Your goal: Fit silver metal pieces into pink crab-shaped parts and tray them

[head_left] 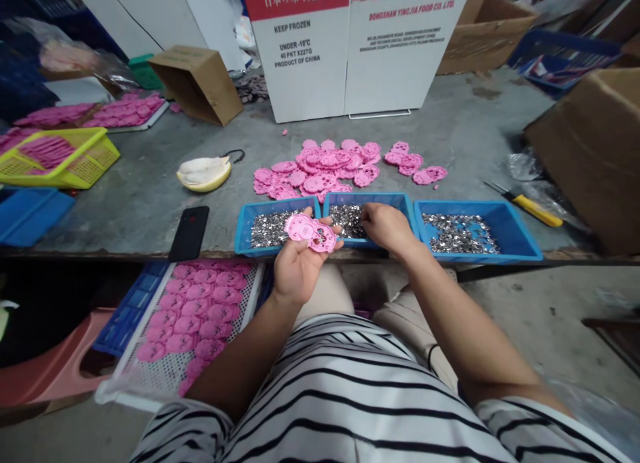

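On my left palm, turned up with the thumb over its edge, rests a pink plastic piece (311, 232) with small holes. My left hand (299, 266) is above the front of the left blue bin (241, 233). My right hand (387, 224) dips into the middle blue bin (400, 202), its fingers closed together among small shiny metal parts (347, 218); anything between the fingertips is hidden. To the right is another blue bin (520, 240) with more metal parts (460, 233). Behind the bins lies a loose pile of pink pieces (325, 163).
A black phone (189, 233), a yellow peel (204, 173) and a yellow basket (93, 160) are at left. Yellow-handled pliers (537, 210) and a cardboard box (590, 143) stand right. A white carton (310, 83) is behind. Below the edge is a tray (135, 373) of pink pieces.
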Demonstrator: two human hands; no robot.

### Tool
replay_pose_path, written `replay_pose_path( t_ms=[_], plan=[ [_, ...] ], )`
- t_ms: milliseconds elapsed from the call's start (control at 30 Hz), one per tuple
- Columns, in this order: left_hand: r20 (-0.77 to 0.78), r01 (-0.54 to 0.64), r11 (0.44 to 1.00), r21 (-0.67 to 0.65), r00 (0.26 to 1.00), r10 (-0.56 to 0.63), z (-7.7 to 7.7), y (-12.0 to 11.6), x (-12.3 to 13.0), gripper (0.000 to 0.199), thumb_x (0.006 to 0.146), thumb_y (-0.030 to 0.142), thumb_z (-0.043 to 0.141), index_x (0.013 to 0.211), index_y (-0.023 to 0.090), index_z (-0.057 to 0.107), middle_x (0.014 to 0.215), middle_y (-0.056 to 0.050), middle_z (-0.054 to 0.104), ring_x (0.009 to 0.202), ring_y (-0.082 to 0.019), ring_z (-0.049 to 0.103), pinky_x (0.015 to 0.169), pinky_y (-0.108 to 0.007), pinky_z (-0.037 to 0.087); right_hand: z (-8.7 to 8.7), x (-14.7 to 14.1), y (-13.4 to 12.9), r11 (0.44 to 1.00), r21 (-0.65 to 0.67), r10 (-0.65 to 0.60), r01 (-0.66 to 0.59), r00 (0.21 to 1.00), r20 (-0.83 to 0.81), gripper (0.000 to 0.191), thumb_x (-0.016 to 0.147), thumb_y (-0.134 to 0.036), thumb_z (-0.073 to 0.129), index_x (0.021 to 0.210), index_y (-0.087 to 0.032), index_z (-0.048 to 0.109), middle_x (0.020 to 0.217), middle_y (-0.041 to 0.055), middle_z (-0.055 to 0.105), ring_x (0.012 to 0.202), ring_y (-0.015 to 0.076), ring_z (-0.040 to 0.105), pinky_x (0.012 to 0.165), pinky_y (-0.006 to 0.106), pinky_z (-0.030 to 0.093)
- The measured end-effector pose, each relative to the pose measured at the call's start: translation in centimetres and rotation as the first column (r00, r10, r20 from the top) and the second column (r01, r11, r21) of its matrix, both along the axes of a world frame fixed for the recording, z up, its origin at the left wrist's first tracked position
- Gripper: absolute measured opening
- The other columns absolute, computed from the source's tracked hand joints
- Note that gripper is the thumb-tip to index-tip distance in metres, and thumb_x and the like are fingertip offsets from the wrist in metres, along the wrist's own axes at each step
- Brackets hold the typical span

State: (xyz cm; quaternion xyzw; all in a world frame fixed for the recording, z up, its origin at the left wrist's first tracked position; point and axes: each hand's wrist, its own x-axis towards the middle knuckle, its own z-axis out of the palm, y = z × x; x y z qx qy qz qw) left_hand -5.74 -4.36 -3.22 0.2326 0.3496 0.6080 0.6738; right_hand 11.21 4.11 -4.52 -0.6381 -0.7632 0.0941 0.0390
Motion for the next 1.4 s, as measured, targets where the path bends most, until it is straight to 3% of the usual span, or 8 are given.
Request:
replay_pose_path(
  t_ms=[200,367,433,567,700,867,1200,1400],
  plan=[
    [-0.016,-0.019,1.0,0.006,1.0,0.02,0.0,0.2,-0.4,0.06,0.075,0.025,0.05,0.135,0.024,0.049,0.115,-0.01,0.07,0.103,-0.026,0.068,0.088,-0.045,0.054,0.4,0.2,-0.5,1.0,-0.023,0.005,-0.004,1.0,0.029,0.029,0.089,-0.014,0.047,0.103,-0.015,0.072,0.106,0.0189,0.071,0.094,0.0312,0.065,0.071,0.036,0.042],
    [-0.053,-0.232,0.97,0.073,0.97,0.236,0.5,0.9,-2.6,0.063,0.071,0.021,0.051,0.135,0.023,0.05,0.109,-0.009,0.072,0.098,-0.024,0.07,0.084,-0.041,0.056,2.1,-1.9,-1.0,0.984,0.111,0.125,-0.136,0.987,0.105,0.032,0.091,-0.015,0.045,0.106,-0.008,0.072,0.112,0.0246,0.065,0.104,0.0357,0.056,0.081,0.043,0.042],
    [-0.048,-0.337,0.935,0.111,0.938,0.344,0.8,1.3,-3.5,0.066,0.071,0.02,0.051,0.136,0.022,0.049,0.107,-0.009,0.073,0.096,-0.024,0.07,0.085,-0.041,0.056,2.7,-4.3,-0.8,0.948,0.105,0.294,-0.301,0.952,0.08,0.032,0.091,-0.013,0.044,0.108,-0.008,0.071,0.111,0.0211,0.066,0.105,0.0329,0.055,0.085,0.042,0.041],
    [-0.03,-0.433,0.888,0.153,0.896,0.442,1.2,1.4,-4.3,0.069,0.073,0.02,0.049,0.142,0.022,0.046,0.115,-0.011,0.071,0.098,-0.025,0.07,0.09,-0.044,0.055,2.8,-9.6,0.4,0.786,-0.07,0.618,-0.614,0.781,0.088,0.031,0.09,-0.008,0.045,0.107,-0.008,0.071,0.111,0.0189,0.07,0.112,0.0291,0.056,0.09,0.037,0.042],
    [-0.012,-0.454,0.883,0.115,0.889,0.458,0.5,1.2,-4.6,0.067,0.075,0.022,0.053,0.141,0.025,0.048,0.112,-0.01,0.072,0.099,-0.026,0.07,0.09,-0.047,0.055,2.4,-12.0,1.5,0.753,-0.142,0.658,-0.643,0.734,0.168,0.02,0.084,-0.009,0.059,0.093,-0.011,0.076,0.095,0.0161,0.076,0.1,0.0277,0.066,0.085,0.035,0.047],
    [0.024,-0.451,0.889,0.074,0.892,0.451,-0.5,1.5,-5.1,0.07,0.073,0.025,0.058,0.142,0.025,0.047,0.113,-0.011,0.071,0.096,-0.027,0.071,0.087,-0.048,0.056,1.9,-10.9,1.7,0.737,-0.114,0.673,-0.666,0.709,0.21,0.02,0.082,-0.007,0.059,0.092,-0.01,0.077,0.091,0.0176,0.076,0.101,0.0274,0.067,0.089,0.034,0.047],
    [0.129,-0.41,0.91,0.062,0.907,0.4,0.1,2.5,-4.1,0.073,0.068,0.022,0.06,0.14,0.018,0.046,0.103,-0.011,0.072,0.09,-0.027,0.071,0.082,-0.045,0.057,1.3,-9.9,1.5,0.824,0.028,0.566,-0.566,0.824,0.005,0.034,0.09,-0.007,0.043,0.114,-0.011,0.066,0.101,0.0153,0.071,0.094,0.0224,0.066,0.077,0.028,0.045],
    [0.133,-0.461,0.887,0.022,0.881,0.455,0.0,2.3,-5.0,0.072,0.067,0.023,0.062,0.136,0.016,0.046,0.093,-0.009,0.074,0.081,-0.025,0.072,0.073,-0.039,0.058,0.8,-10.1,1.6,0.915,0.073,0.402,-0.396,0.886,-0.231,0.022,0.086,-0.005,0.046,0.095,-0.014,0.065,0.095,0.013,0.069,0.085,0.0205,0.063,0.072,0.028,0.041]
  ],
)
